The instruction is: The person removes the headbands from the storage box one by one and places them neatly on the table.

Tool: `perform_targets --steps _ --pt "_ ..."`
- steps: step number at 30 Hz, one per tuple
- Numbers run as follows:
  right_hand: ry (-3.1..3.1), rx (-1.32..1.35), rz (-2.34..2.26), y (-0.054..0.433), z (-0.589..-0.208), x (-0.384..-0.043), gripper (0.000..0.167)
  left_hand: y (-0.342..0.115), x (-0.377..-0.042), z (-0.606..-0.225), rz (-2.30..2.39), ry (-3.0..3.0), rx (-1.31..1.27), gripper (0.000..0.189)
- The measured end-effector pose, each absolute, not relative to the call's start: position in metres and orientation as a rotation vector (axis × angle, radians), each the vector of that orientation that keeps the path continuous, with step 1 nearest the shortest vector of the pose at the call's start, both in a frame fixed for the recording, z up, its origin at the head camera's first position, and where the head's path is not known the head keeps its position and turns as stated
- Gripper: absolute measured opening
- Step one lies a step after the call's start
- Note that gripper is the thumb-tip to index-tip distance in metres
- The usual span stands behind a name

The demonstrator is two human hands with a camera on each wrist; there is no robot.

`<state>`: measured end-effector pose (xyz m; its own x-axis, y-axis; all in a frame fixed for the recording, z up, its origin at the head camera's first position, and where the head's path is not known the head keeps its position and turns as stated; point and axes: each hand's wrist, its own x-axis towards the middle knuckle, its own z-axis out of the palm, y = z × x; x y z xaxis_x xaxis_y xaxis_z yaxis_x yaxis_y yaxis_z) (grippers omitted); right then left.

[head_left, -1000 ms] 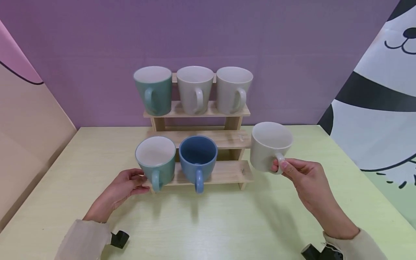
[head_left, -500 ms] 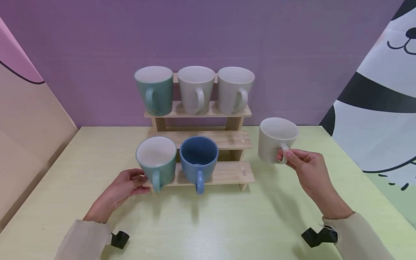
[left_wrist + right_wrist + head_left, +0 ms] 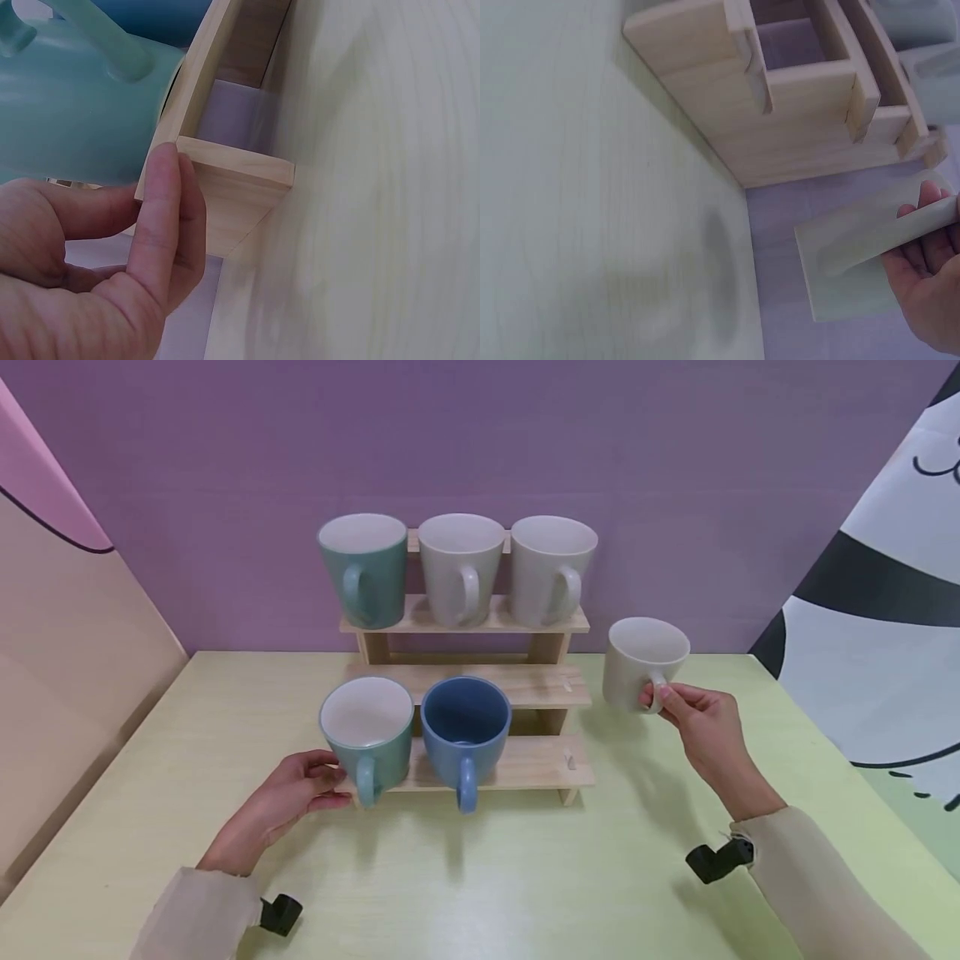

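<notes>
My right hand [image 3: 705, 727] pinches the handle of a white mug [image 3: 637, 664], which hangs upright in the air to the right of a wooden tiered rack [image 3: 540, 768]. In the right wrist view the mug [image 3: 855, 277] is off the table, its base over the surface's far edge. My left hand [image 3: 296, 797] grips the left end of the rack's lowest shelf, thumb above and fingers below in the left wrist view. Beside that thumb, a light green mug [image 3: 371, 727] with a white inside stands on the lowest shelf. A blue mug [image 3: 465, 727] stands to its right.
On the top shelf stand a teal mug [image 3: 367, 577], a white mug [image 3: 457, 572] and another white mug [image 3: 551, 577]. The middle shelf [image 3: 540, 685] is bare wood. Behind the pale table [image 3: 510, 885] rises a purple wall [image 3: 480, 435].
My right hand has carried the white mug back and slightly to the right, farther from the rack. My left hand keeps its grip on the shelf. The head view has turned slightly left.
</notes>
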<state>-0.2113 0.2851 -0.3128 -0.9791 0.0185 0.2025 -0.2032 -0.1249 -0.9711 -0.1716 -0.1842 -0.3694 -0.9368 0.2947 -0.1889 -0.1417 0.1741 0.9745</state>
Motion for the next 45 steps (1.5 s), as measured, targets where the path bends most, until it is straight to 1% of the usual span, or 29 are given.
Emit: perform_targets --steps 8,13,18,24,45 --pt "-1.886 0.227 2.316 0.294 -0.323 -0.235 0.016 -0.185 -0.173 -0.372 1.827 2.110 0.167 0.043" --pt "-1.834 0.300 2.336 0.300 -0.332 -0.249 0.017 -0.190 -0.176 -0.377 1.866 2.077 0.228 0.043" --pt "-1.796 0.372 2.369 0.307 -0.341 -0.261 0.020 -0.185 -0.172 -0.369 1.817 2.116 0.155 0.041" --pt "-1.734 0.422 2.436 0.308 -0.347 -0.272 0.020 -0.185 -0.171 -0.367 1.808 2.130 0.152 0.041" --pt "-1.647 0.456 2.537 0.314 -0.364 -0.292 0.023 -0.184 -0.172 -0.370 1.828 2.128 0.179 0.040"
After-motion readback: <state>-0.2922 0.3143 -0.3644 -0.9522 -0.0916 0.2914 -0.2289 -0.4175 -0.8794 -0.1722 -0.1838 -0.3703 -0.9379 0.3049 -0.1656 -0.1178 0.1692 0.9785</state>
